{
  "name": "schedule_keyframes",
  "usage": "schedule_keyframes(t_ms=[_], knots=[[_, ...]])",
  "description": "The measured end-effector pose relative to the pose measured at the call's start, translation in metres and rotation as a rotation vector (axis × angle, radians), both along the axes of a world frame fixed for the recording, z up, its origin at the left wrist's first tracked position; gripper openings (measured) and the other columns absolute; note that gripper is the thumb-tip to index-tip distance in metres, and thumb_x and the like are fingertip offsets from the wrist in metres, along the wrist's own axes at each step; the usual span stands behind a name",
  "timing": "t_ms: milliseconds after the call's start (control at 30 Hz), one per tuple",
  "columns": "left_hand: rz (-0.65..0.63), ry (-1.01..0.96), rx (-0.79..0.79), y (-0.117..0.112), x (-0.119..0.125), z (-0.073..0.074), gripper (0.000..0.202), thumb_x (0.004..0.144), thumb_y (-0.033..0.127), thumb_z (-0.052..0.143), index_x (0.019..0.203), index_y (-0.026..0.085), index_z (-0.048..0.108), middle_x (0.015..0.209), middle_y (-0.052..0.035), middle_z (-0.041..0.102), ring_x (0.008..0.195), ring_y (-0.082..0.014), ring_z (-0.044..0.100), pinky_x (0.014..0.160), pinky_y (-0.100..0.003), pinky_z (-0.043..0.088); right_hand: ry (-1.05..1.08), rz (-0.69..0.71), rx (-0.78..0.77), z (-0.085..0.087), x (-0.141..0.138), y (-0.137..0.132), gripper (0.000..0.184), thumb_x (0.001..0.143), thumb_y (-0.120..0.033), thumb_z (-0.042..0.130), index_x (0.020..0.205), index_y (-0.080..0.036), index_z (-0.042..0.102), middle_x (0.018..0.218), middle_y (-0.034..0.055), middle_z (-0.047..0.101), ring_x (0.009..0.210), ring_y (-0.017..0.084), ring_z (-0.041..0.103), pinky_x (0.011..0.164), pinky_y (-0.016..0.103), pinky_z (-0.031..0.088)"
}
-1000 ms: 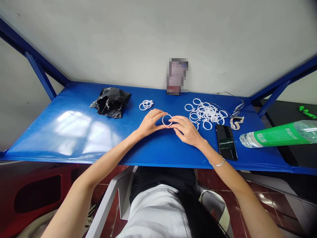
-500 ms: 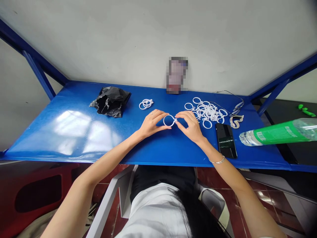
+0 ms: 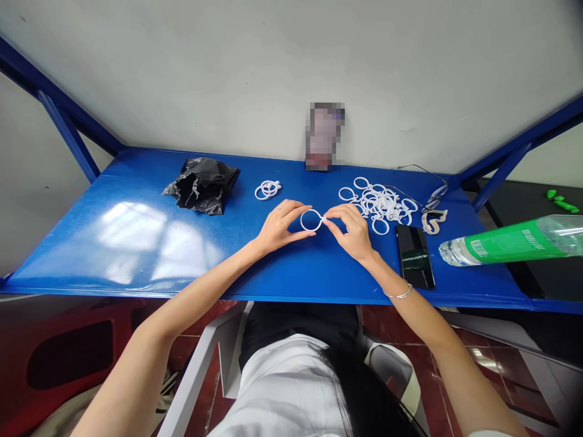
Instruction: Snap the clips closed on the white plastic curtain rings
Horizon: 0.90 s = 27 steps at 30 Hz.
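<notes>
Between my two hands a white plastic ring (image 3: 302, 227) with a small clasp on its right side is held above the blue table. My left hand (image 3: 280, 227) grips the ring's left side, thumb below and fingers above. The thumb and fingertips of my right hand (image 3: 353, 232) pinch the clasp end. To the right lies a loose pile of similar white rings (image 3: 385, 204), partly behind my right hand. A small group of white rings (image 3: 268, 190) lies farther back, beyond my left hand.
A crumpled black plastic bag (image 3: 204, 185) sits at the back left. On the right are a phone (image 3: 415, 256), a beige curved piece (image 3: 434, 221), eyeglasses (image 3: 437, 196) and a green-labelled bottle (image 3: 514, 240) lying sideways. A blurred upright object (image 3: 324, 136) leans against the wall.
The right fingertips have closed slightly on the ring's clasp end. Otherwise both hands and the ring stay in place; the view shifts very slightly.
</notes>
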State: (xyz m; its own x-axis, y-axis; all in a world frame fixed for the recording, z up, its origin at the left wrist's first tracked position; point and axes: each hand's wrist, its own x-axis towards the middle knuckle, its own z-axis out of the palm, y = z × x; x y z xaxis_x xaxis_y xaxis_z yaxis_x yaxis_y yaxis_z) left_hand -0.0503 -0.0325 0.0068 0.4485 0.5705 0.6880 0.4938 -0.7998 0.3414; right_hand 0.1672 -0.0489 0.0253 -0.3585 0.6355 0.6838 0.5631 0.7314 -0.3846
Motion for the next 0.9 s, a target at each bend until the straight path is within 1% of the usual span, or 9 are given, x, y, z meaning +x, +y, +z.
schedule_keyframes(t_ms=[133,333,633,900], knots=[[0.004,0.017,-0.001,-0.0013,0.0009,-0.0007,0.050,0.085,0.051,0.063,0.120,0.016,0.059,0.105,-0.0124,0.066,0.095,-0.0224,0.063,0.080,-0.035,0.053,0.019,0.006,0.013,-0.0017,-0.0004,-0.0001,0.002,0.091,-0.022,0.060,0.090,-0.023,0.061,0.087,0.0048,0.071,0.085,0.021,0.065,0.078,0.039,0.053],[0.001,0.027,0.008,-0.0024,0.0019,-0.0023,0.048,0.086,0.047,0.063,0.122,0.016,0.058,0.105,-0.0126,0.066,0.096,-0.0225,0.063,0.079,-0.035,0.053,0.065,-0.010,-0.019,-0.0065,-0.0016,-0.0011,0.007,0.091,-0.021,0.060,0.084,-0.023,0.059,0.083,0.0042,0.070,0.080,0.020,0.065,0.072,0.037,0.053],[0.001,0.037,0.062,-0.0030,0.0024,-0.0018,0.048,0.087,0.046,0.063,0.123,0.015,0.057,0.104,-0.0127,0.066,0.094,-0.0218,0.063,0.077,-0.033,0.053,0.102,-0.011,-0.057,-0.0072,-0.0030,-0.0027,0.012,0.091,-0.022,0.059,0.079,-0.023,0.057,0.081,0.0040,0.070,0.078,0.020,0.064,0.071,0.036,0.052],[-0.004,0.040,0.007,-0.0033,0.0024,-0.0028,0.049,0.087,0.047,0.062,0.123,0.016,0.057,0.105,-0.0134,0.066,0.096,-0.0229,0.063,0.079,-0.035,0.053,0.103,-0.009,-0.073,-0.0067,-0.0034,-0.0032,0.013,0.092,-0.023,0.058,0.078,-0.023,0.057,0.080,0.0038,0.069,0.077,0.020,0.064,0.070,0.037,0.052]])
